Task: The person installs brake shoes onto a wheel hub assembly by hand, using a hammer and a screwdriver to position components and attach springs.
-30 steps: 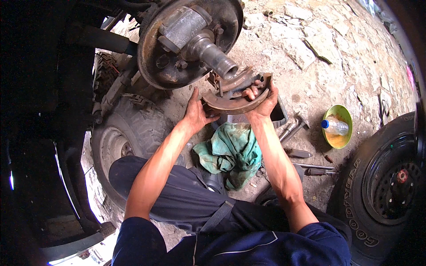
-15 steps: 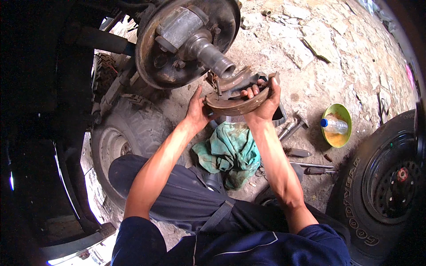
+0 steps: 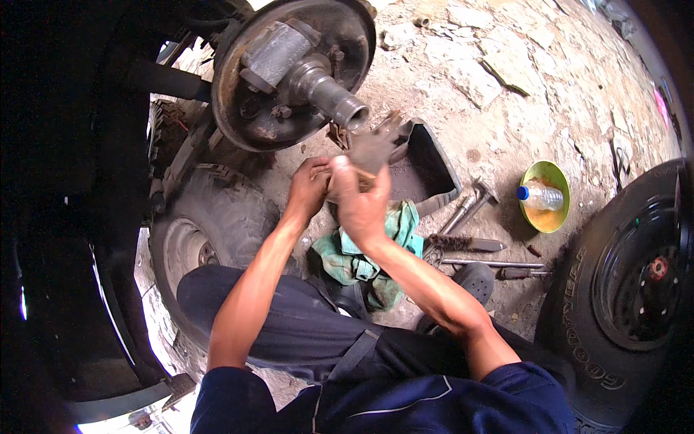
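A motion-blurred, curved metal brake shoe (image 3: 372, 152) is below the axle spindle (image 3: 325, 94) of the rusty backing plate (image 3: 256, 112). My right hand (image 3: 361, 202) grips it, thumb up. My left hand (image 3: 307, 188) is just left of it, fingers curled at its lower end; whether they hold it is unclear. More rusty metal (image 3: 340, 134) shows behind the shoe, over a black open container (image 3: 437, 181). A green cloth (image 3: 332, 257) lies below my hands.
A loose tire (image 3: 564, 311) lies at right, another wheel (image 3: 181, 239) at left under dark vehicle bodywork. A hammer (image 3: 483, 194), a brush (image 3: 463, 242) and metal bars lie on the broken floor (image 3: 470, 87). A green bowl (image 3: 546, 220) holds a plastic bottle (image 3: 546, 195).
My right hand has moved left and down with the brake shoe, turning it. My left hand has dropped slightly, its fingers more curled. More of the black container shows.
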Motion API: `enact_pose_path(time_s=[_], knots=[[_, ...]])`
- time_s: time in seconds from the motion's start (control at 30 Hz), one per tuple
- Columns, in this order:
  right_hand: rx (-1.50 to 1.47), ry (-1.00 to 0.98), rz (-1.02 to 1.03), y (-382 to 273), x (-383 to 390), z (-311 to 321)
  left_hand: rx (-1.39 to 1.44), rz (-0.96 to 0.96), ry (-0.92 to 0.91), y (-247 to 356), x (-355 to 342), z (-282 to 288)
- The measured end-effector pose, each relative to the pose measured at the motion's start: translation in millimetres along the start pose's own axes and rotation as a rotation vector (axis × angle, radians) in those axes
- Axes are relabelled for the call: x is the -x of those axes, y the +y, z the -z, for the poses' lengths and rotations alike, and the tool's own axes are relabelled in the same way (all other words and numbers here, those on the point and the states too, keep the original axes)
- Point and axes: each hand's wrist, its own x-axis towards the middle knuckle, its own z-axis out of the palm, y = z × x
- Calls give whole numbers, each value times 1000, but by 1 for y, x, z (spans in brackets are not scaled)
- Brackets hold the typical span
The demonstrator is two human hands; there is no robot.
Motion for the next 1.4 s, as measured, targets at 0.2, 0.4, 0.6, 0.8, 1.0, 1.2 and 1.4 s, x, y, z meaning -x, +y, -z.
enact_pose_path(time_s=[0.2,0.4,0.6,0.8,1.0,1.2,1.4], knots=[[400,-170,87,-3,0,-26,-580,-277,-191,66,62,27],[460,-182,100,-1,-10,-55,-412,-292,44,46,65,22],[705,-293,215,5,-12,-54,-190,-362,173,2,50,26],[672,-94,319,25,-24,6,-361,-464,310,33,50,20],[298,202,-508,126,-79,82,-410,-498,322,35,51,20],[-234,41,-976,130,-91,58,-365,-508,338,35,53,24],[-392,28,-876,143,-117,41,-403,-483,357,37,55,27]])
